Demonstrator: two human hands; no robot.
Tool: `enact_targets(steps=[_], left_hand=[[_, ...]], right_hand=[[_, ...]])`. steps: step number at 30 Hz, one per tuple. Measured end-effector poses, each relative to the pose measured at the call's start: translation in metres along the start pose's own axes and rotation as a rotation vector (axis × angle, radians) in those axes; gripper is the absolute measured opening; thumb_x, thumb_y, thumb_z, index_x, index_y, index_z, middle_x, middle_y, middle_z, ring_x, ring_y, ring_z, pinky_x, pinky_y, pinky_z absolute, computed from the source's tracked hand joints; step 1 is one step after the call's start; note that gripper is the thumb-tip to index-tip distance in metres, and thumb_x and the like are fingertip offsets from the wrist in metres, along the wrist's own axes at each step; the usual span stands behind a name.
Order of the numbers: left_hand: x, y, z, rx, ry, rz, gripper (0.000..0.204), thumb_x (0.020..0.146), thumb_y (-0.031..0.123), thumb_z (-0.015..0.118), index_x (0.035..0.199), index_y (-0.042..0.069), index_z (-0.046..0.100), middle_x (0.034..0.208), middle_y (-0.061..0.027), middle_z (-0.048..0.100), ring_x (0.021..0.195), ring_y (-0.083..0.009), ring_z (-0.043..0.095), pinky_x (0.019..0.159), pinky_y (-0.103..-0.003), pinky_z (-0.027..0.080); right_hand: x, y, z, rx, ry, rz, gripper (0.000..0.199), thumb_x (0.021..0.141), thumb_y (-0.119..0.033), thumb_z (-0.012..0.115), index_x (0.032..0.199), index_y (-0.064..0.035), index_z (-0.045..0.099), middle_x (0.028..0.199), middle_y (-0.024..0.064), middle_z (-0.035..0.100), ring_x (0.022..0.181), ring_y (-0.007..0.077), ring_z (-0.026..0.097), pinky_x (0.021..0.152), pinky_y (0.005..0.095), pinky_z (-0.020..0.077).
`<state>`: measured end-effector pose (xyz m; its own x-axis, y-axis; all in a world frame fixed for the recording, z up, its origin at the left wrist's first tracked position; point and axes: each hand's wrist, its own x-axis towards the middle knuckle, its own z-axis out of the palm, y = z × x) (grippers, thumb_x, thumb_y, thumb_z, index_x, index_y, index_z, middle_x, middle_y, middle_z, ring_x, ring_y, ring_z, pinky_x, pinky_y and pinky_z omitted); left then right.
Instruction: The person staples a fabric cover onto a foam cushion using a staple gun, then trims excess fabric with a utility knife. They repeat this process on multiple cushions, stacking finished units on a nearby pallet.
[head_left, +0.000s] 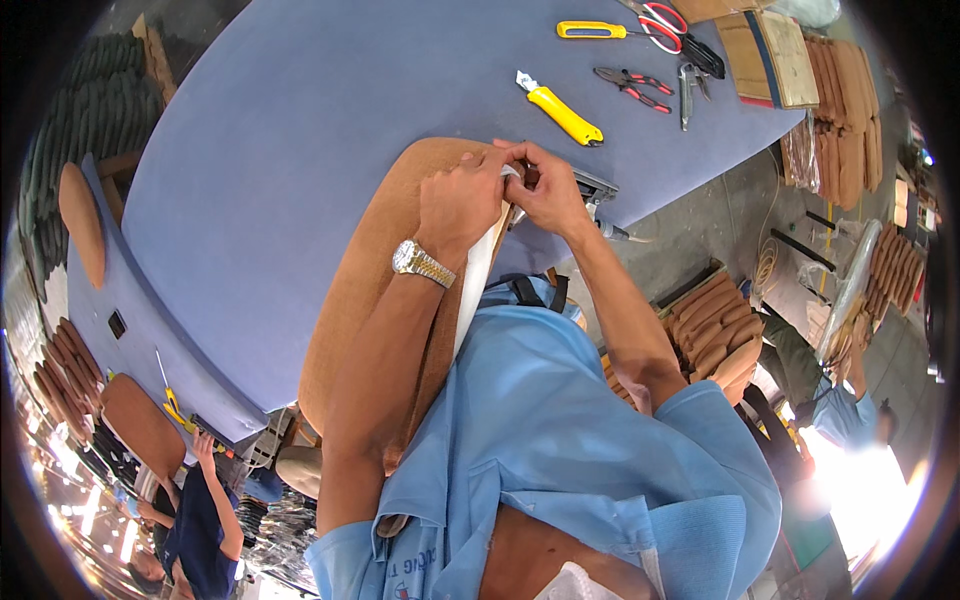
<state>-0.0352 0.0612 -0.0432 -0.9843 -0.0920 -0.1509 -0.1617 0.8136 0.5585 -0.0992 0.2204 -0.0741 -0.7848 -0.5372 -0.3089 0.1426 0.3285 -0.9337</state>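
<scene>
A long brown upholstered cushion (362, 280) stands tilted against my body at the table's near edge, a white strip of lining (480, 270) showing along its open side. My left hand (462, 203), with a metal watch (422, 262) at the wrist, lies over the cushion's upper end, its fingers closed at the cover's edge. My right hand (545, 190) meets it there, thumb and fingers pinching the edge by a small white bit. The fingertips partly hide what they grip. Just beyond my right hand lies a dark metal tool with a hose, perhaps a staple gun (597, 188), partly covered.
On the blue-grey table (290, 110) lie a yellow utility knife (565, 115), red-handled pliers (637, 87), a yellow screwdriver (590, 30), scissors (662, 28) and a small metal tool (687, 95). Stacked brown cushions (710, 320) stand right. A co-worker (205, 520) works lower left.
</scene>
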Motion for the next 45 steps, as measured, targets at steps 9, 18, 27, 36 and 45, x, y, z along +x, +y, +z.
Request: enact_targets(steps=[9,18,27,36,45], left_hand=[[0.001,0.000,0.001,-0.036,0.034,0.011,0.032,0.089,0.021,0.065,0.120,0.026,0.070,0.089,-0.0123,0.074,0.071,-0.0359,0.072,0.059,-0.052,0.054],[0.002,0.004,0.001,0.026,0.002,0.019,0.025,0.088,0.023,0.066,0.112,0.021,0.072,0.091,-0.0126,0.075,0.072,-0.0363,0.071,0.061,-0.052,0.054],[0.004,-0.001,-0.014,-0.070,-0.058,-0.080,0.020,0.089,0.023,0.070,0.106,0.012,0.071,0.090,-0.0152,0.075,0.079,-0.0370,0.072,0.069,-0.047,0.056],[0.007,-0.003,-0.033,-0.136,-0.030,-0.112,0.017,0.089,0.020,0.073,0.103,0.010,0.072,0.098,-0.0113,0.078,0.084,-0.0308,0.075,0.073,-0.039,0.057],[0.008,-0.005,-0.038,-0.152,0.014,-0.086,0.017,0.088,0.019,0.073,0.101,0.010,0.071,0.100,-0.0113,0.079,0.085,-0.0292,0.076,0.072,-0.039,0.058]], right_hand=[[-0.003,-0.002,-0.005,0.189,-0.051,0.040,0.029,0.087,0.003,0.061,0.115,-0.0007,0.065,0.146,0.0157,0.060,0.079,0.0037,0.055,0.073,0.0244,0.0513],[-0.012,0.018,0.001,0.317,-0.023,-0.009,0.038,0.091,0.005,0.052,0.128,-0.0029,0.061,0.146,0.0124,0.059,0.102,0.0082,0.059,0.085,0.0252,0.0508],[-0.008,-0.006,-0.012,0.581,-0.091,0.185,0.051,0.096,-0.003,0.039,0.145,-0.0058,0.053,0.131,0.0043,0.059,0.113,0.0126,0.057,0.091,0.0282,0.0515],[0.002,-0.012,-0.016,0.743,-0.211,0.154,0.047,0.102,-0.007,0.040,0.147,-0.0059,0.051,0.139,0.0091,0.056,0.120,0.0151,0.057,0.099,0.0341,0.0534],[0.007,-0.032,-0.017,0.589,-0.213,0.175,0.055,0.094,-0.001,0.039,0.147,-0.0057,0.053,0.128,0.0044,0.060,0.106,0.0100,0.058,0.088,0.0256,0.0518]])
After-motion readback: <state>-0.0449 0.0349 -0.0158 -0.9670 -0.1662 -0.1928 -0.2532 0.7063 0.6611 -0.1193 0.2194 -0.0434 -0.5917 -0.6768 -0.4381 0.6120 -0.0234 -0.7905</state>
